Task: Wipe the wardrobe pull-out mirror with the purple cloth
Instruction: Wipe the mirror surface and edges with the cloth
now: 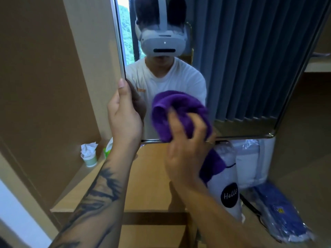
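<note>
The mirror (232, 68) is pulled out from the wardrobe (44, 77) and is steadied at its left edge by the left hand (125, 113), whose thumb lies along the front of the frame while the fingers are wrapped round behind it, as their reflection shows. The purple cloth (179, 111) is bunched and pressed against the lower left part of the glass by the right hand (186, 145); its fingers (197, 129) are curled into the fabric, and a tail of cloth hangs down below the mirror's bottom edge. The right hand is blurred, so it is judged that wiping is under way.

How much of the glass has been covered cannot be told: no streaks or damp marks are visible. Only the bottom corner is being worked at present, and the wide area to the right, where a curtain is reflected, together with the upper part, is presumably yet to be gone over.

On the shelf (80, 179) below, a cup stuffed with tissue (89, 154) is seen, and bagged bedding (250, 163) is stored to the right.
</note>
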